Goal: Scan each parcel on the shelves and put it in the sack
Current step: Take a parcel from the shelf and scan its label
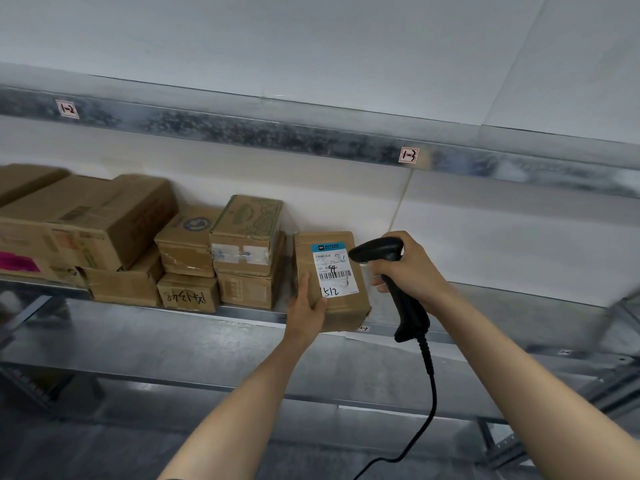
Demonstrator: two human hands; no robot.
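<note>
For a clean read we should aim the scanner (379,251) squarely at the barcode on the label (334,271) and steady the parcel (346,306) without covering the bars. The parcel stands at the front edge of the shelf (242,311), with other boxes (246,251) just left of it. Our left hand (306,306) clasps the parcel's lower left corner, thumb beside the label. Our right hand (412,268), right of the parcel, wraps the scanner's grip.

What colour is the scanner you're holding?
The scanner is black, cord too. The head view shows it best, in the right hand.
</note>
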